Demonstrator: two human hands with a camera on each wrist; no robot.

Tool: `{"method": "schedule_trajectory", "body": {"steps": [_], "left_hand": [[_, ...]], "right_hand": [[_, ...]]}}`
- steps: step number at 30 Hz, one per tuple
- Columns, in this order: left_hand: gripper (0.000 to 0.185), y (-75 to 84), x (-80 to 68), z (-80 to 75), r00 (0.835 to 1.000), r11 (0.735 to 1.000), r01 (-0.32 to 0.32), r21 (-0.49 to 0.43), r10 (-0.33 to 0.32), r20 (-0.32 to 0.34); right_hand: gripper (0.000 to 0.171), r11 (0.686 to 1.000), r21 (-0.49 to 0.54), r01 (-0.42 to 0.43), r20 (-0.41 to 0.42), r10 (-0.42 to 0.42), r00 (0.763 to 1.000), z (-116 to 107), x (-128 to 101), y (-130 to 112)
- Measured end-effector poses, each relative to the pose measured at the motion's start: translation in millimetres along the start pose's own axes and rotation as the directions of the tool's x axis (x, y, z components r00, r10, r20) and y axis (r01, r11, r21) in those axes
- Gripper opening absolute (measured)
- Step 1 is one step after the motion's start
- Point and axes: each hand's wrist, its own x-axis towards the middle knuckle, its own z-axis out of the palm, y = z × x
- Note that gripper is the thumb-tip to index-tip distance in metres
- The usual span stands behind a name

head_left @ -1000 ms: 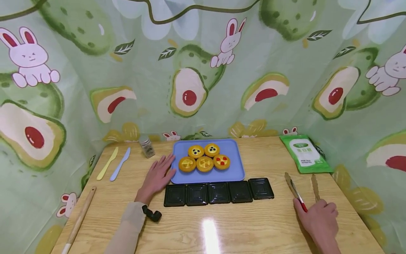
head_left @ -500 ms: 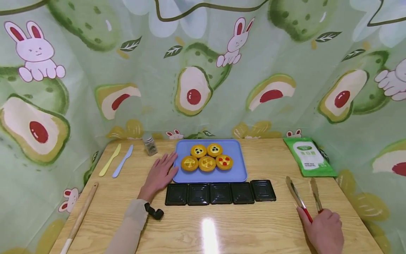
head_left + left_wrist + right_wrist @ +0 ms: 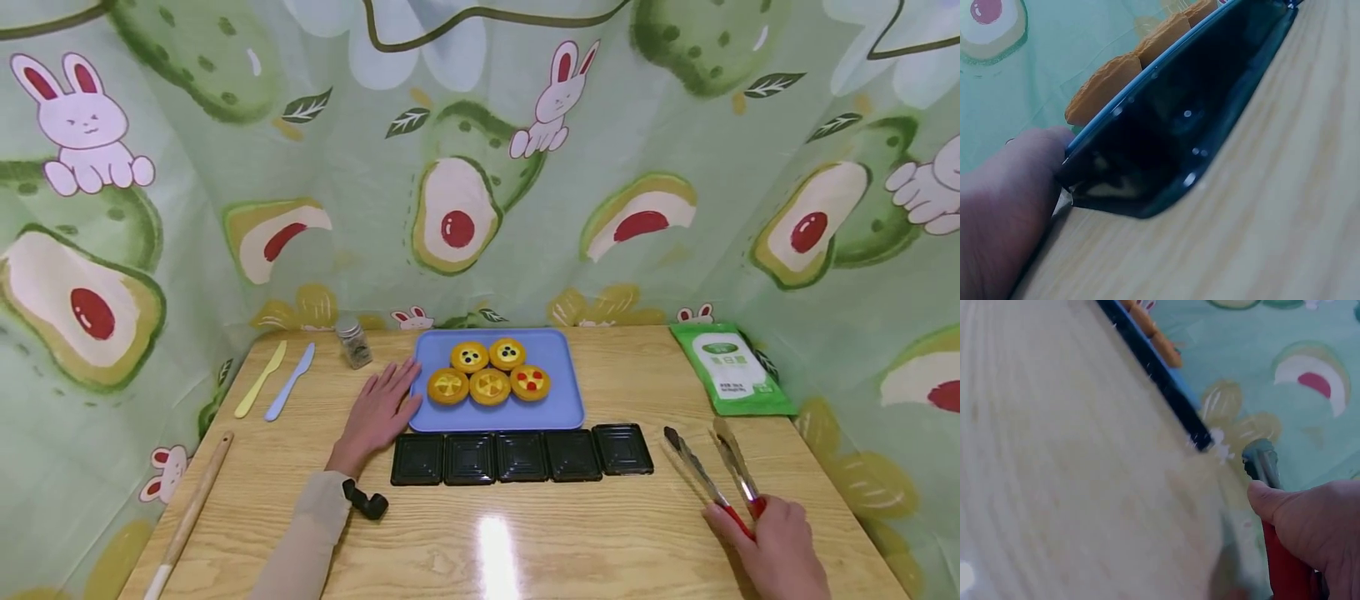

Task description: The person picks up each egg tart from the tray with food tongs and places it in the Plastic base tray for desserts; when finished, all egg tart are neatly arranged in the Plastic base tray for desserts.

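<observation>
The right hand is at the near right corner of the wooden table. Its fingers are curled around the red handle end of the metal tongs and grip it. The two arms of the tongs point away from the person toward the far edge and stand slightly apart at the tips. In the right wrist view the thumb presses on the red handle, and one grey arm of the tongs rises just above it.

The left hand lies flat on the table with straight, relaxed fingers and holds nothing. Its fingertips touch the left edge of the blue tray, which stands in the middle of the table toward the far edge. On the tray are five round yellow tarts, two behind and three in front, close together. In the left wrist view the thumb rests against the corner of the nearest black container.

Along the near edge of the tray a row of five black square containers lies side by side, touching each other. The tongs are to the right of this row, near but apart from it.

At the far right corner lies a green packet. Near the far left corner are a yellow knife and a blue knife, side by side, and a small glass jar stands just left of the tray. A wooden stick lies along the left edge.
</observation>
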Motion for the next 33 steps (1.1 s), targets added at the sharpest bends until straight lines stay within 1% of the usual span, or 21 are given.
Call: {"method": "schedule_trajectory", "body": {"steps": [2,6,8,11,13,16,21,23,25,28,33], "left_hand": [[0.066,-0.3,1.0,-0.2,1.0,1.0,0.0,-0.001,0.0,0.003],[0.067,-1.2,3.3,0.3,1.0,1.0,0.005,-0.006,-0.005,-0.005],[0.069,-1.7,4.8,1.3,1.0,1.0,0.003,-0.009,-0.003,-0.015],[0.071,-1.9,6.5,2.7,1.0,1.0,0.0,-0.018,-0.001,-0.024],[0.071,-1.6,6.7,2.9,1.0,1.0,0.006,-0.017,-0.006,-0.022],[0.069,-1.0,5.2,2.3,1.0,1.0,0.013,-0.012,-0.013,-0.013],[0.067,-0.4,2.4,1.7,1.0,1.0,0.014,-0.001,-0.014,-0.008],[0.068,-0.3,2.1,1.9,1.0,1.0,0.012,-0.002,-0.012,-0.011],[0.068,0.1,2.3,1.8,1.0,1.0,0.006,-0.008,-0.007,-0.012],[0.068,0.1,2.7,1.7,1.0,1.0,0.006,-0.011,-0.006,-0.007],[0.069,-1.4,3.1,2.1,1.0,1.0,0.015,-0.013,-0.015,0.005]], "right_hand": [[0.071,0.999,0.034,0.02,0.021,-0.021,1.0,-7.0,0.9,-4.7],[0.076,0.996,0.088,0.034,0.051,-0.039,0.998,-21.4,2.6,-26.3],[0.079,0.995,0.086,0.053,0.032,-0.056,0.998,-25.8,3.2,-40.6],[0.079,0.991,0.05,0.126,-0.028,-0.125,0.992,-27.1,5.0,-61.8],[0.077,0.984,0.027,0.178,-0.058,-0.176,0.983,-24.5,8.3,-74.9],[0.077,0.971,0.003,0.237,-0.061,-0.236,0.97,-17.9,16.2,-93.2],[0.088,0.945,-0.033,0.325,-0.04,-0.326,0.945,-3.5,29.6,-117.1],[0.094,0.935,-0.05,0.351,-0.038,-0.353,0.935,1.5,34.3,-125.2],[0.095,0.928,-0.064,0.368,-0.034,-0.37,0.928,5.4,38.7,-132.6],[0.092,0.916,-0.079,0.393,-0.014,-0.396,0.918,9.7,45.4,-142.2],[0.081,0.899,-0.109,0.424,0.006,-0.426,0.905,18.4,56.0,-153.1]]}}
